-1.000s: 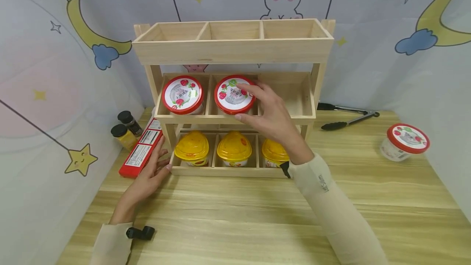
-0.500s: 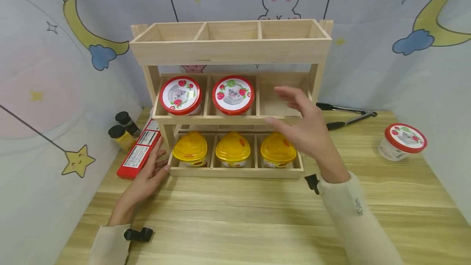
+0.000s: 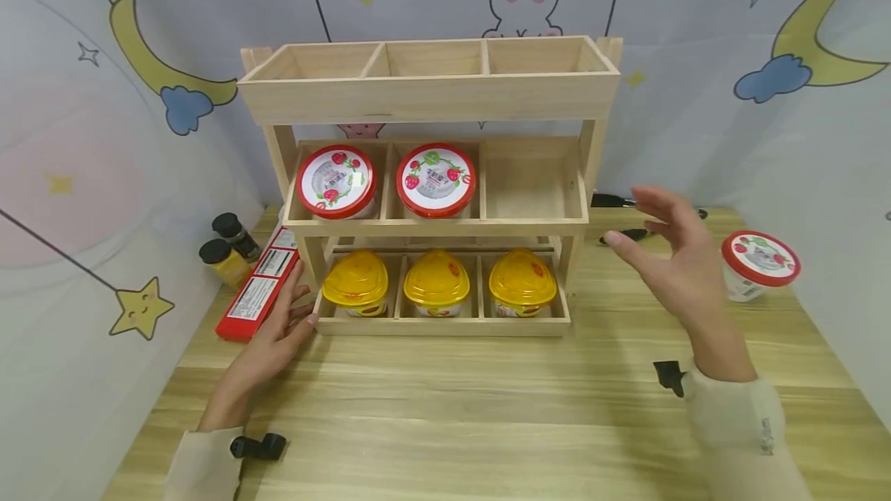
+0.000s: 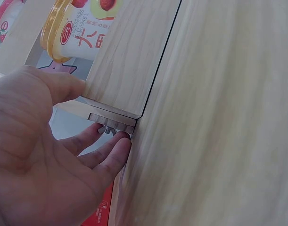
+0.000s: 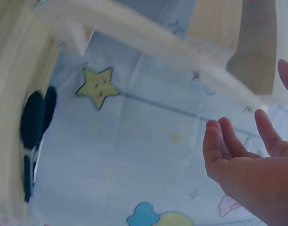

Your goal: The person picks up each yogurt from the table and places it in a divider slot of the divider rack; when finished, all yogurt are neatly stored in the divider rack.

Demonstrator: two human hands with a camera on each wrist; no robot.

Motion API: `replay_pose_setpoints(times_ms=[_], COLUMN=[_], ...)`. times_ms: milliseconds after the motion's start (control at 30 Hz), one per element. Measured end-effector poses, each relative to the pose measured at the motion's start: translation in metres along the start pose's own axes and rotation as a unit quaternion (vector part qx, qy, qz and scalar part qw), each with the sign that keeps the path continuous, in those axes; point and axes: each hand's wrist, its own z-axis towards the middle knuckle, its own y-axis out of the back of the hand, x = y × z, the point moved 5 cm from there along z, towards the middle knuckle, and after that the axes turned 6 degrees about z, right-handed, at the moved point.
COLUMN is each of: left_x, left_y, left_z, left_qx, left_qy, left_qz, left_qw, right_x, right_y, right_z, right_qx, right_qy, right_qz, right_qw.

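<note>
A three-tier wooden rack (image 3: 431, 99) stands at the back of the table. My left hand (image 3: 274, 339) holds its lower left corner; in the left wrist view the thumb is on the tray's edge and the fingers bend round the leg end, near a wing nut. My right hand (image 3: 685, 269) is in the air right of the rack, fingers spread and holding nothing, just left of a white tub with a red strawberry lid (image 3: 760, 263). Two like tubs, a left one (image 3: 336, 182) and a middle one (image 3: 436, 181), sit in the middle tier, whose right compartment is bare.
Yellow-lidded cups (image 3: 436, 283) fill the bottom tier's three compartments; the top tier (image 3: 435, 58) holds nothing. Black-tipped tongs (image 3: 629, 235) lie behind my right hand. A red box (image 3: 261, 288) and two spice bottles (image 3: 230, 250) stand left of the rack. Printed curtains close in the table.
My right hand has let go of the tub in the middle compartment and moved right, past the rack, towards the lone tub. My left hand has stayed at the rack's corner.
</note>
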Motion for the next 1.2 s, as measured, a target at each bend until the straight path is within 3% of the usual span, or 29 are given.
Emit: replay_pose_setpoints(times_ms=[167, 367, 567, 833, 1033, 1200], left_x=[0.0, 0.0, 0.001, 0.001, 0.0, -0.001], left_y=[0.0, 0.001, 0.002, -0.001, 0.0, 0.0], left_z=[0.0, -0.001, -0.002, 0.0, 0.0, 0.0], left_qx=[0.003, 0.001, -0.002, -0.002, -0.001, 0.001], left_qy=[0.001, 0.0, 0.003, 0.004, 0.001, 0.003], left_qz=[0.001, 0.002, -0.001, -0.005, -0.002, -0.002], left_qw=[1.0, 1.0, 1.0, 1.0, 1.0, 1.0], right_x=[-0.034, -0.07, -0.095, -0.12, -0.133, -0.147], right_y=[0.03, 0.061, 0.086, 0.12, 0.132, 0.137], right_z=[-0.005, -0.018, -0.027, -0.04, -0.045, -0.047], right_qx=[-0.048, -0.094, -0.108, -0.154, -0.14, -0.132], right_qy=[-0.074, -0.185, -0.236, -0.309, -0.307, -0.358], right_qz=[-0.036, -0.074, -0.112, -0.174, -0.18, -0.117], right_qw=[0.9954, 0.9754, 0.9594, 0.9221, 0.9239, 0.917])
